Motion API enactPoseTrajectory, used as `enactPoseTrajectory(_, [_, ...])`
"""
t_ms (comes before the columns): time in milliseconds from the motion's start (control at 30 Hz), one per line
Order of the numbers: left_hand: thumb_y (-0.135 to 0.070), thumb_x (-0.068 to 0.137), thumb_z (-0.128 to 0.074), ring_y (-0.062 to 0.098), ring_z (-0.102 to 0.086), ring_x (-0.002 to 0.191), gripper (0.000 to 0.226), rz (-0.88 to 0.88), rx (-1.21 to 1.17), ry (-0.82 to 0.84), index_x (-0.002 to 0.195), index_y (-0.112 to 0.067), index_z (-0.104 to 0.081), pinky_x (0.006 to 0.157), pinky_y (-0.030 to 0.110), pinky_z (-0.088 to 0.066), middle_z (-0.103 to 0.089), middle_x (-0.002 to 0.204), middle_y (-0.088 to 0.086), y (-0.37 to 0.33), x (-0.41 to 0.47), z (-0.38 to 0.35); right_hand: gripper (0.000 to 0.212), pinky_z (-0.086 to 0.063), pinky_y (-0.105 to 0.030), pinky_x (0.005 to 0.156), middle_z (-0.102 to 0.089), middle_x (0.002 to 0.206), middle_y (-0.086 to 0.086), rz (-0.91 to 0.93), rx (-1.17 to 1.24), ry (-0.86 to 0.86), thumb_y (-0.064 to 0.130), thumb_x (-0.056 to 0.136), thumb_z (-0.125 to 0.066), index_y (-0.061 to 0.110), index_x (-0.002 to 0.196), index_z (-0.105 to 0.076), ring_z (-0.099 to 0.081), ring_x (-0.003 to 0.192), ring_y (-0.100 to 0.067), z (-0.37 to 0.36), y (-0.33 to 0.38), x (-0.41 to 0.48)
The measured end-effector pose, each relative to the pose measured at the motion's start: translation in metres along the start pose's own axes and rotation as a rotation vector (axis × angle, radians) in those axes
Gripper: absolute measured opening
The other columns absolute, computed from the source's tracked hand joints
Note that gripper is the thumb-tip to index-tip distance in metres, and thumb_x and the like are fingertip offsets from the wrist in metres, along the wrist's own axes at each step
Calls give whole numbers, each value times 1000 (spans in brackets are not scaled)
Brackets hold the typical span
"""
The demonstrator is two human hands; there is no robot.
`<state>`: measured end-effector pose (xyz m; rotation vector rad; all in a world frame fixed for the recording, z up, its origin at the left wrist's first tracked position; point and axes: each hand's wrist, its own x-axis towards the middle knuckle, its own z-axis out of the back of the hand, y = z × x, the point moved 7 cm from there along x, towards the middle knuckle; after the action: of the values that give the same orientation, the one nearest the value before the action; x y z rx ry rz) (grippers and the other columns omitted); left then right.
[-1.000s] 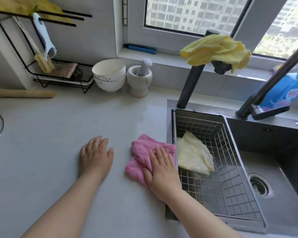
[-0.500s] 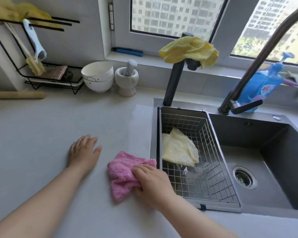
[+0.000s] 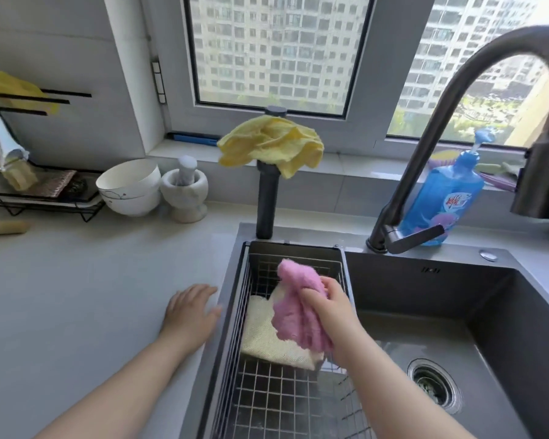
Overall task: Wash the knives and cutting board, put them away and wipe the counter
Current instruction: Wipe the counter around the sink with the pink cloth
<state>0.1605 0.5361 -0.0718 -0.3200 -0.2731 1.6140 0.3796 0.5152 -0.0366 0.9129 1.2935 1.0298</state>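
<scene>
My right hand (image 3: 328, 312) grips a bunched pink cloth (image 3: 295, 308) and holds it in the air above the wire basket (image 3: 286, 403) that sits in the left part of the dark sink (image 3: 457, 318). A pale yellow cloth (image 3: 267, 340) lies in the basket under the pink one. My left hand (image 3: 192, 313) rests flat on the grey counter (image 3: 76, 296), close to the sink's left edge. No knife or cutting board is in view.
A tall dark faucet (image 3: 450, 122) arches over the sink. A yellow rag (image 3: 271, 144) hangs on a black post. Blue soap bottle (image 3: 444, 198), white bowls (image 3: 130, 185), a mortar with pestle (image 3: 184, 191) and a black wire rack (image 3: 45, 191) line the back.
My right hand lifted the pink cloth off the counter and carried it right, over the sink basket. My left hand slid right toward the sink edge. The view shifted right.
</scene>
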Motion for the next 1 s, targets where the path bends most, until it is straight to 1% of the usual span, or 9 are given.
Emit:
enactPoseTrajectory(100, [-44, 95, -31, 11, -10, 142, 57, 31, 42, 34, 145, -19, -17, 115, 36, 5, -16, 154, -3, -28, 18, -15, 31, -57, -26, 60, -64, 99, -16, -139, 268, 123, 15, 89, -57, 6, 117, -48, -68, 74, -21, 24, -8, 21])
enactPoseTrajectory(267, [-39, 95, -32, 12, 3, 143, 61, 38, 149, -26, 147, -20, -4, 115, 39, 9, -1, 156, -5, -46, 33, -28, 12, -58, -28, 56, -64, 87, -14, -167, 321, 78, 2, 90, -51, 8, 100, -53, -67, 63, -20, 48, 2, 75])
enactPoseTrajectory(400, [-42, 92, -17, 13, 1, 143, 61, 10, 154, -70, 147, -19, -8, 113, 32, 11, -3, 156, -3, -42, 37, -37, 23, -59, -32, 68, -63, 104, -16, -67, 401, 125, 14, 94, -48, 8, 116, -50, -66, 82, -25, 48, 44, 132])
enactPoseTrajectory(467, [-46, 77, -15, 17, -21, 140, 73, 8, 138, -114, 140, -15, -35, 111, 28, 3, -32, 149, 3, -36, 38, -40, 53, -54, -40, 87, -49, 132, -19, -17, 76, -46, 19, 92, -53, 8, 139, -31, -59, 108, -31, 61, 52, 166])
enactPoseTrajectory(533, [-42, 71, -29, 19, -40, 122, 64, -13, 145, -24, 116, -10, -63, 103, 31, -14, -63, 121, 6, -31, 41, -49, 68, -32, -42, 110, -28, 151, -12, 61, -435, -300, 20, 91, -54, 14, 148, -15, -33, 135, -30, 77, 62, 186])
enactPoseTrajectory(567, [-40, 70, -34, 16, -41, 114, 59, -11, 156, 0, 108, -10, -67, 102, 29, -15, -68, 111, 5, -29, 42, -49, 68, -20, -39, 115, -21, 154, -8, 141, -624, -338, 21, 92, -52, 15, 148, -13, -21, 141, -27, 74, 66, 192])
enactPoseTrajectory(700, [-39, 72, -37, 15, -39, 111, 53, -24, 131, 6, 107, -11, -66, 105, 25, -5, -68, 109, 5, -30, 43, -48, 60, -2, -39, 118, -6, 158, -6, 269, -1197, -57, 35, 96, -38, 23, 148, -13, -2, 146, -24, 26, 43, 225])
enactPoseTrajectory(867, [-32, 74, -36, 17, -39, 111, 49, -55, 121, -23, 109, -10, -63, 109, 23, 1, -67, 111, 7, -29, 44, -50, 59, -2, -44, 117, -4, 158, -10, 222, -1301, -14, 43, 96, -30, 21, 148, -13, -1, 146, -28, -6, 33, 252])
enactPoseTrajectory(1000, [-29, 74, -36, 17, -39, 112, 50, -56, 121, -59, 111, -10, -63, 110, 21, 3, -66, 113, 8, -26, 45, -51, 61, -8, -38, 116, -18, 155, -4, 404, -1222, 129, 17, 91, -48, 16, 146, -21, -12, 144, -23, -47, 42, 253])
